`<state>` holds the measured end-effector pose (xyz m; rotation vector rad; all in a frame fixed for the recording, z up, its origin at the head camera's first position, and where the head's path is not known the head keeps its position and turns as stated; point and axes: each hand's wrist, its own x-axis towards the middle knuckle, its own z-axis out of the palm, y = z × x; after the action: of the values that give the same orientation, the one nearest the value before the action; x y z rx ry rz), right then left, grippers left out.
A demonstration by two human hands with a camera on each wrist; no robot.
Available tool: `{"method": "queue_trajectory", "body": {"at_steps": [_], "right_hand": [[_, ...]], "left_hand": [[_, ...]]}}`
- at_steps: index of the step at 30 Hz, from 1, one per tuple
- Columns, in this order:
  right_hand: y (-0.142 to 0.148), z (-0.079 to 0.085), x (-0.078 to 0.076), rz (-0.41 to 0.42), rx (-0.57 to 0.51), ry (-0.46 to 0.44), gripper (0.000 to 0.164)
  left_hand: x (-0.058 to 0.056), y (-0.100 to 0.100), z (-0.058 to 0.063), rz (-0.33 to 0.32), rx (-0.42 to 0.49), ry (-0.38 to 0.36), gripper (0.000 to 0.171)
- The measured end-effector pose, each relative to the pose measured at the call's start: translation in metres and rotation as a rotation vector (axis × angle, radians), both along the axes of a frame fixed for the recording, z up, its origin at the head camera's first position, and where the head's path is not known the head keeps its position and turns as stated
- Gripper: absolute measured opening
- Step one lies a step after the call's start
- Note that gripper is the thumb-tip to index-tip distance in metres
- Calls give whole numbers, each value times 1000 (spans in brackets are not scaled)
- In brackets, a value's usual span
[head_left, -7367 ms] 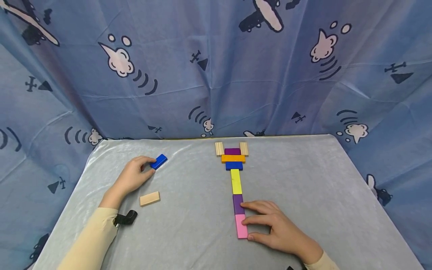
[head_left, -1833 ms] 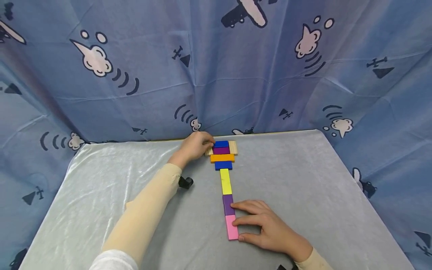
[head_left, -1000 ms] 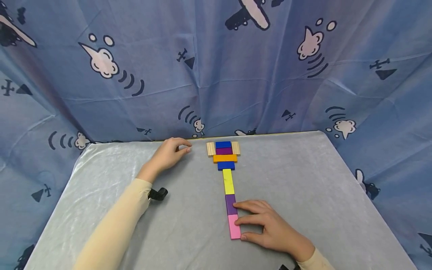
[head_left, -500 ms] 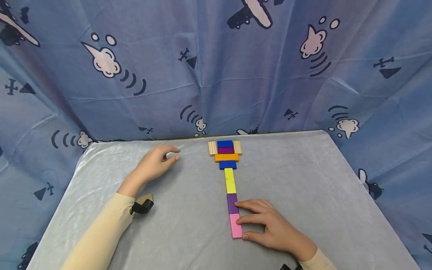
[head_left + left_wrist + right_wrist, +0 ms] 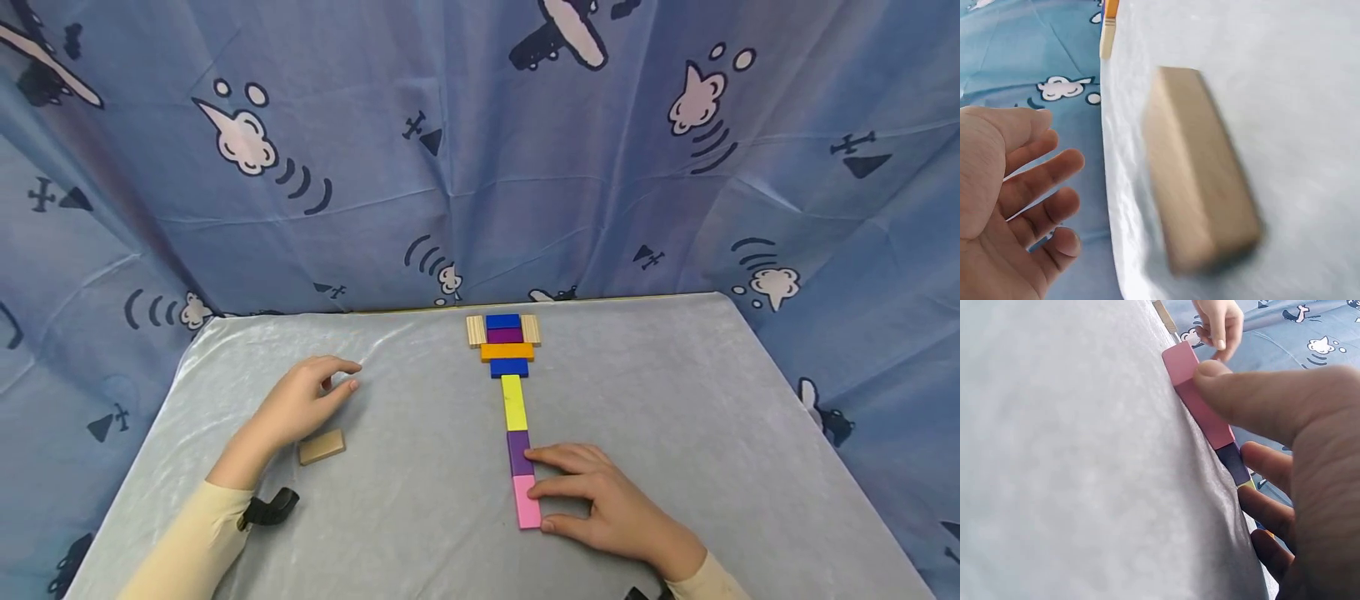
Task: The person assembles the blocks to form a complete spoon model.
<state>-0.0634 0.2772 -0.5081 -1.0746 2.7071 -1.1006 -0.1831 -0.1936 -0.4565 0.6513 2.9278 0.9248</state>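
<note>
My left hand [image 5: 292, 402] hovers at the left of the table, fingers loosely bent and holding nothing. Just below it lies a plain wooden block [image 5: 322, 447], large in the left wrist view. My right hand [image 5: 611, 510] rests beside the near end of a block row, its fingertips touching the pink block [image 5: 527, 510] and the purple block [image 5: 517, 450]. Farther along come a yellow block [image 5: 513, 402], a blue block [image 5: 509, 368] and an orange block [image 5: 507, 352]. A dark purple block [image 5: 505, 336] and another blue block [image 5: 502, 322] sit between two pale wooden pieces [image 5: 476, 331].
A pale grey cloth [image 5: 420, 467] covers the table. Behind its far edge hangs a blue curtain [image 5: 360, 150] printed with planes and clouds. A black wrist strap mount [image 5: 272, 507] sticks out from the left sleeve.
My left hand has carried a blue block from the left to the row's far end and let it go. It has since drawn back left towards the wooden block. The right hand stays put.
</note>
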Motion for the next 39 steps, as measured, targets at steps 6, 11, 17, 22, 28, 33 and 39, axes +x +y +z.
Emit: {"method": "queue_trajectory", "body": {"at_steps": [6, 11, 17, 22, 28, 33, 39], "right_hand": [[0, 1, 1, -10, 21, -31, 32], [-1, 0, 1, -9, 15, -8, 33], [-2, -3, -1, -10, 7, 19, 34], [-1, -4, -1, -12, 4, 28, 34], [-1, -4, -1, -2, 3, 40, 34], [-1, -3, -1, -7, 11, 30, 34], [-1, -1, 0, -9, 14, 27, 34]], "left_hand": [[22, -20, -11, 18, 31, 0, 27], [38, -31, -18, 35, 55, 14, 26], [54, -39, -21, 39, 38, 29, 26], [64, -44, -23, 42, 8, 17, 28], [72, -45, -27, 44, -7, 27, 32], [77, -45, -30, 30, -21, 53, 36], [77, -46, -31, 15, -46, 88, 42]]}}
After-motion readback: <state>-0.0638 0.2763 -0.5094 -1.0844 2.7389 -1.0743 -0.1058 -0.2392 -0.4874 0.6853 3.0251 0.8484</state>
